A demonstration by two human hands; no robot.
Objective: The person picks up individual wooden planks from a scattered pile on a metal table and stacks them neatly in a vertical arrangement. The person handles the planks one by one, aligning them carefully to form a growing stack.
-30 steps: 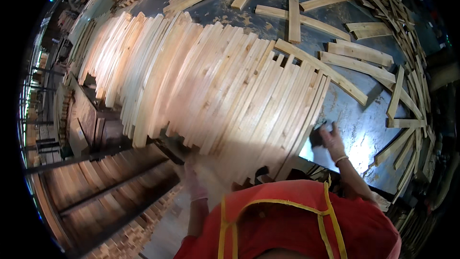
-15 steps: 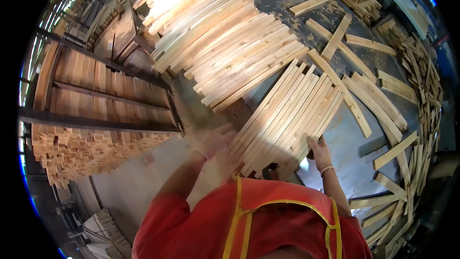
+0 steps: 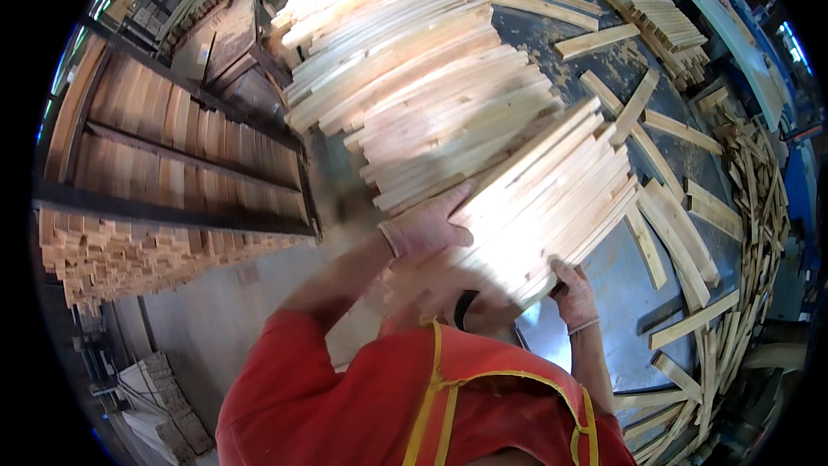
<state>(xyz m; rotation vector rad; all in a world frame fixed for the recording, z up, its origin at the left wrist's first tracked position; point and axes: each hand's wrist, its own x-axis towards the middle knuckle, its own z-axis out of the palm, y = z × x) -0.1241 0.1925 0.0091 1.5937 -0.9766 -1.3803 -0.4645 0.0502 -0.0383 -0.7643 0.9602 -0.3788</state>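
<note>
A bundle of pale wooden strips [image 3: 548,207], laid side by side, lies between my two hands in front of my body. My left hand [image 3: 431,226] grips its left side, the thumb lying over the strips. At the near right edge my right hand [image 3: 573,298] is closed on the bundle, thumb on top and other fingers partly hidden. The bundle is slightly blurred, and its far end overlaps loose boards on the dark metal table [image 3: 604,354]. Just beyond it lies a long row of similar strips [image 3: 457,121].
Loose boards [image 3: 681,233] lie scattered on the right of the table, beside a heap of thin offcuts [image 3: 759,181]. A small stack of strips [image 3: 660,26] sits at the far right. On my left stands a dark metal rack [image 3: 172,211] over a large stack of wood [image 3: 164,263].
My left hand has come from beside the bundle onto its left side and closed there. The bundle has shifted and looks raised, covering part of a loose board. My right hand keeps its hold.
</note>
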